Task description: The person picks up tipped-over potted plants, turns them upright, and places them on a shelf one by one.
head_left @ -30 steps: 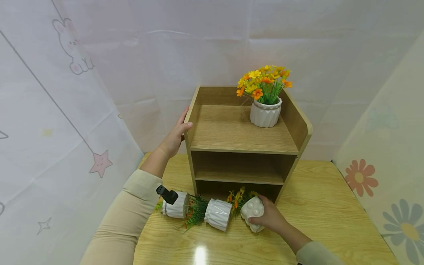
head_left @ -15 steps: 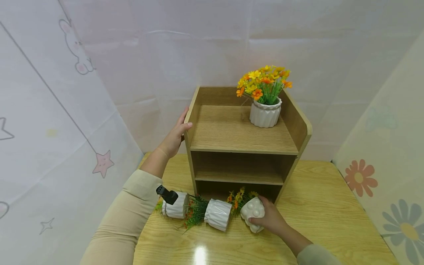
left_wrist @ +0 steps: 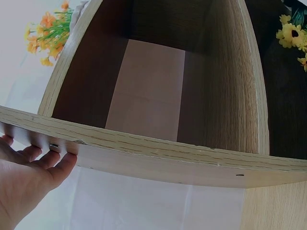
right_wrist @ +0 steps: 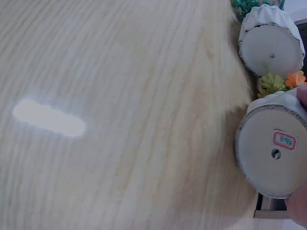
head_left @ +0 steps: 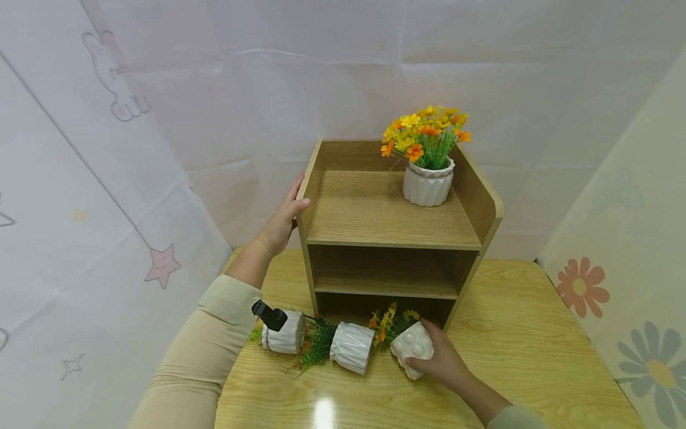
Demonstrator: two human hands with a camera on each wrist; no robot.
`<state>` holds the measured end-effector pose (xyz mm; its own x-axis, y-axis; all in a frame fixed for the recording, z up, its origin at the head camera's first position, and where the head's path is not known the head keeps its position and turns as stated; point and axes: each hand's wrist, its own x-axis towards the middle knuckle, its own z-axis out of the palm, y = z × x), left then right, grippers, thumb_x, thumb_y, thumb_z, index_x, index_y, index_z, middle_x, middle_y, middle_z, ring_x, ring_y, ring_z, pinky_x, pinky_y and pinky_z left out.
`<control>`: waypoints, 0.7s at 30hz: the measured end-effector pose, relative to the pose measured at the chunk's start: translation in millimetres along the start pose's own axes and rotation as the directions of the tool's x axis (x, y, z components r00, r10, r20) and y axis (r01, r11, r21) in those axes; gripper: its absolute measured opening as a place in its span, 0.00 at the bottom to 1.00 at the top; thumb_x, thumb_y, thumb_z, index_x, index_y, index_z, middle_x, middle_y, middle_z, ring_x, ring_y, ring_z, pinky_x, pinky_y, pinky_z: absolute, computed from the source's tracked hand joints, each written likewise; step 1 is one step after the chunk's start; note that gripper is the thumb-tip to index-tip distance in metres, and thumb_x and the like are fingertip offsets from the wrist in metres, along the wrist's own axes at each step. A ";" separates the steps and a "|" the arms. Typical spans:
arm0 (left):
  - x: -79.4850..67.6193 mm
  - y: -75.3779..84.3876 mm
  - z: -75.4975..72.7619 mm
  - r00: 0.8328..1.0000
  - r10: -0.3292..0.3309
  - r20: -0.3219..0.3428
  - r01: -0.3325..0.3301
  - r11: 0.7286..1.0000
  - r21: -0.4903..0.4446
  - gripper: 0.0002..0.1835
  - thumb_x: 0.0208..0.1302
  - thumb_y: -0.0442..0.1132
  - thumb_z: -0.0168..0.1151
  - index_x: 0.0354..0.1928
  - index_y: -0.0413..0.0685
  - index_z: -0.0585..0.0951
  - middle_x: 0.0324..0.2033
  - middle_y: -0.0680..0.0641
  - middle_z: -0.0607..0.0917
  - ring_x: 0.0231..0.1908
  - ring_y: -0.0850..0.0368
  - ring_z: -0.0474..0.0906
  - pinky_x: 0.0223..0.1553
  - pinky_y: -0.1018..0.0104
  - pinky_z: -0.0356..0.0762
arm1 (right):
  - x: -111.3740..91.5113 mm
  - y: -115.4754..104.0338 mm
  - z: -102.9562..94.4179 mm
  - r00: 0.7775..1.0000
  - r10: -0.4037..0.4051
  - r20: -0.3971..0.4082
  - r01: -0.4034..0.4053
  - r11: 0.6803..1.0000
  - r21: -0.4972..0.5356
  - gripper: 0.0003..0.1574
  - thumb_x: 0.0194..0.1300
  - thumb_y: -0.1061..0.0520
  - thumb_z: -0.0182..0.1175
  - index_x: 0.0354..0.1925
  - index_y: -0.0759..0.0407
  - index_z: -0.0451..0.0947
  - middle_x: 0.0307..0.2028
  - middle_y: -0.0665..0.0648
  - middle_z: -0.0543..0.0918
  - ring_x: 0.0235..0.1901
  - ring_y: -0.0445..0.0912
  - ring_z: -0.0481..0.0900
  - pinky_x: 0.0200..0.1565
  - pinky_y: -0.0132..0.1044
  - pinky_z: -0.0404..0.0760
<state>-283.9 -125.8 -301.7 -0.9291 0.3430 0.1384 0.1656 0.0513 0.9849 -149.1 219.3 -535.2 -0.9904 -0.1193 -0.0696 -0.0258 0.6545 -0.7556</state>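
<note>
My left hand [head_left: 278, 227] rests along the outer left side of the wooden shelf unit [head_left: 393, 245], its thumb at the panel's front edge. In the left wrist view the fingertips touch the outside of the side panel [left_wrist: 158, 148]. My right hand [head_left: 442, 360] grips a white bumpy flowerpot [head_left: 411, 348], thumb on the near side and fingers over the far side. This pot lies tipped, its yellow and orange flowers [head_left: 387, 322] pointing toward the shelf. From the right wrist its round base [right_wrist: 268, 160] shows, with a small red-edged label and a hole.
Two more white pleated flowerpots lie on their sides: a middle pot [head_left: 352, 347] and a left pot [head_left: 284, 333], partly behind a black wrist-camera piece [head_left: 270, 316]. A potted yellow-orange plant [head_left: 429, 182] stands upright on the top shelf. The wooden table [head_left: 514, 333] carries everything.
My right hand and the bumpy pot have shifted slightly to the right, the pot turning a little. My left hand stays on the shelf side.
</note>
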 end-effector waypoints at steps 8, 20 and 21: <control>-0.5 -1.2 -0.9 1.000 -0.007 -0.003 0.007 1.000 -0.005 0.42 0.65 0.50 0.42 0.78 0.73 0.37 0.78 0.51 0.37 0.74 0.45 0.44 0.72 0.40 0.41 | -8.3 9.0 2.2 0.996 -0.070 -0.060 0.070 0.998 -0.002 0.65 0.46 0.47 0.77 0.72 0.68 0.55 0.68 0.76 0.62 0.64 0.71 0.65 0.59 0.65 0.69; -1.4 -1.0 -0.7 1.000 -0.014 -0.007 0.014 1.000 0.006 0.41 0.66 0.50 0.42 0.77 0.74 0.37 0.78 0.52 0.37 0.74 0.45 0.46 0.72 0.41 0.42 | -17.7 17.4 3.7 0.982 -0.144 -0.120 0.142 0.990 -0.024 0.66 0.43 0.48 0.79 0.71 0.70 0.56 0.64 0.78 0.65 0.59 0.71 0.70 0.55 0.63 0.73; -1.1 -0.7 -0.5 1.000 -0.016 -0.007 0.016 1.000 0.007 0.41 0.66 0.50 0.42 0.77 0.74 0.37 0.78 0.52 0.37 0.74 0.46 0.46 0.72 0.41 0.42 | -18.0 18.0 3.6 0.982 -0.145 -0.120 0.143 0.989 -0.027 0.66 0.43 0.47 0.79 0.71 0.70 0.56 0.65 0.78 0.65 0.60 0.71 0.70 0.55 0.64 0.73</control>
<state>-283.2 -126.7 -302.5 -0.9339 0.3355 0.1238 0.1533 0.0629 0.9862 -131.2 230.5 -549.9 -0.9853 -0.1227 0.1192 -0.1706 0.6510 -0.7396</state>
